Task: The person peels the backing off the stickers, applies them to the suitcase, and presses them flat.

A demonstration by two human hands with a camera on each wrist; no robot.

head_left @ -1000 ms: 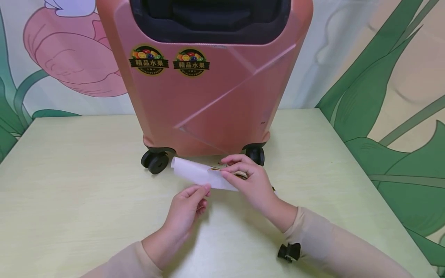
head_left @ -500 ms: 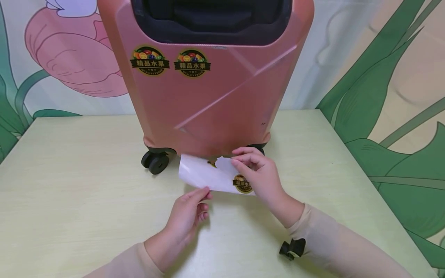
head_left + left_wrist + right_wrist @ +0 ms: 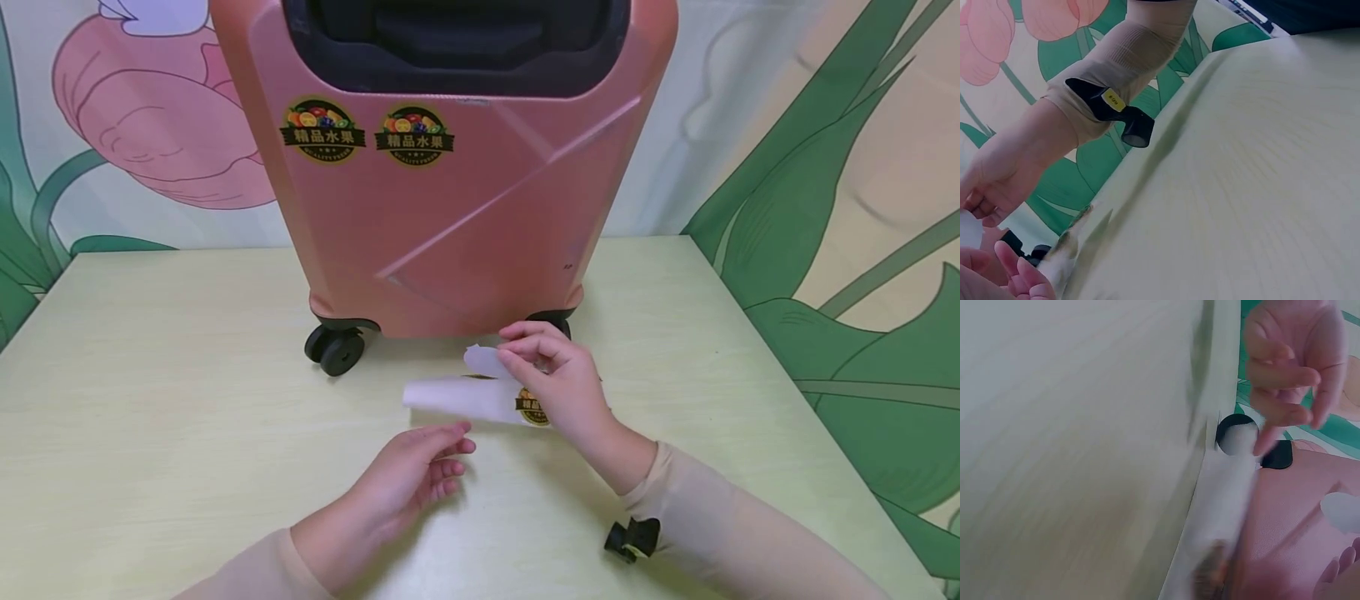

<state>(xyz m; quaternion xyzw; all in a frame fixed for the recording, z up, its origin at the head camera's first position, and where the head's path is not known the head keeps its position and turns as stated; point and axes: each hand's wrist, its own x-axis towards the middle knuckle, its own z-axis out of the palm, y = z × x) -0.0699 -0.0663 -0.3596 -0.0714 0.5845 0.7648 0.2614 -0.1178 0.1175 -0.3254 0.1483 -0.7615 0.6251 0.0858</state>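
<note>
My right hand (image 3: 566,392) pinches a peeled sticker (image 3: 482,361), its white back facing the head camera. In the right wrist view that sticker (image 3: 1342,511) shows at the right, by my fingertips. Just below it, the white sticker sheet (image 3: 453,400) stands curled lengthwise, with a black-and-gold fruit label (image 3: 531,407) on it; my right hand covers its right part. My left hand (image 3: 416,467) is near the sheet's lower edge, fingers loosely bent and apart from it, holding nothing. Both hands are in front of the pink suitcase (image 3: 465,217).
Two round fruit stickers, a left one (image 3: 323,129) and a right one (image 3: 415,136), are on the suitcase's upper left. Its black wheels (image 3: 334,350) stand on the pale table (image 3: 187,375). Behind hangs a backdrop (image 3: 810,275) with painted leaves and flowers.
The sticker came off the sheet in my right hand. My left hand let go of the sheet and drew slightly down; the sheet dropped a little and curled up.
</note>
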